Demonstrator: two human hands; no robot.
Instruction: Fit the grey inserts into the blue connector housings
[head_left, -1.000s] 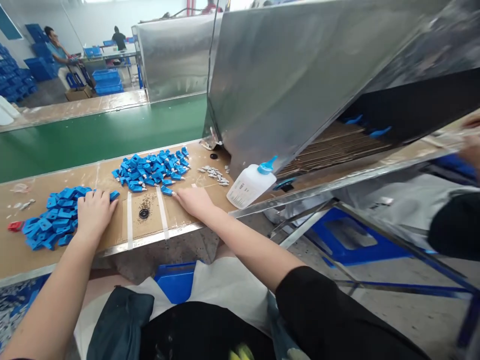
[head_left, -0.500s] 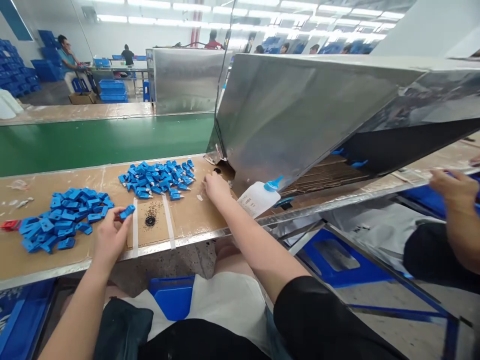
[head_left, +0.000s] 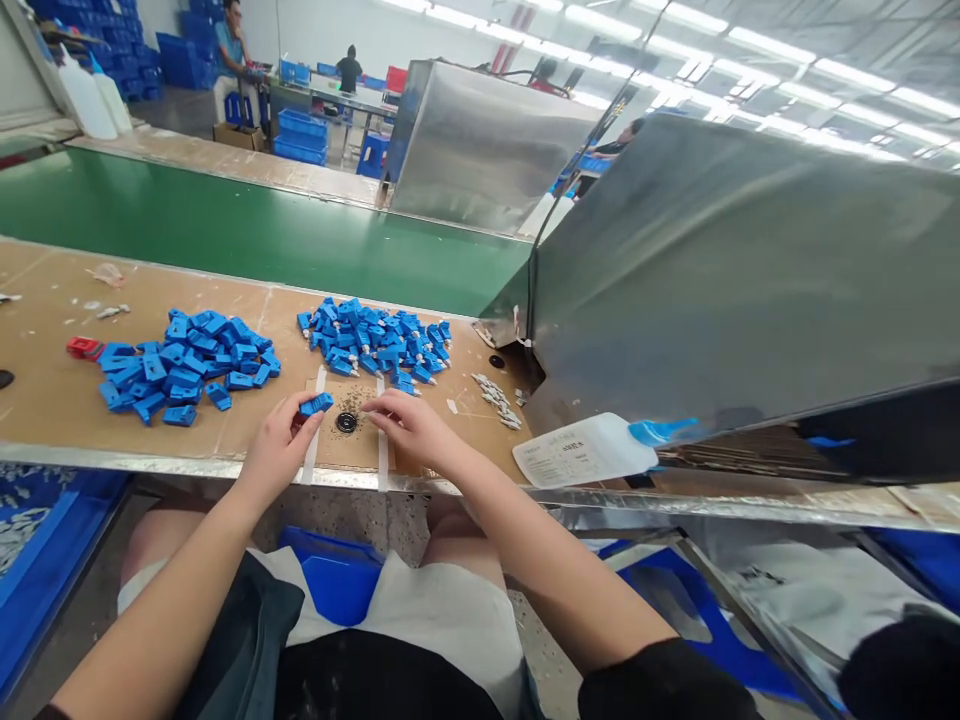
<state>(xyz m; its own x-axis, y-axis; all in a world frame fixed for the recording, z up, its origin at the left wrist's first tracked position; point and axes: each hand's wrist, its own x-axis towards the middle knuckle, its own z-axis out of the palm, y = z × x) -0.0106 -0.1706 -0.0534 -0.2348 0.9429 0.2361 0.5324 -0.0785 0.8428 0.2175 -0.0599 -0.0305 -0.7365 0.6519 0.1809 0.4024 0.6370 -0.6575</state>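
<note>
Holding a blue piece above the table

The blue piece lies between the thumb and fingers of the left hand, whose grip is closed on it, just left of a round black disc. The right hand is on the disc's other side, its thumb and fingertips drawn close together; whether this grip contains anything small cannot be told. Brown grains are scattered around the disc, and a white strip runs along the table at its right. Beyond the left hand, to the left, is a heap of blue pieces, with a red piece at its far left edge. A second heap, behind the disc, consists of blue pieces, many with pale tips. Small grey parts lie to the right of this heap. Nearer the front edge, a white bottle is tilted well over, its blue nozzle directed right. A green belt extends behind the table; a metal hood occupies the right.
</note>
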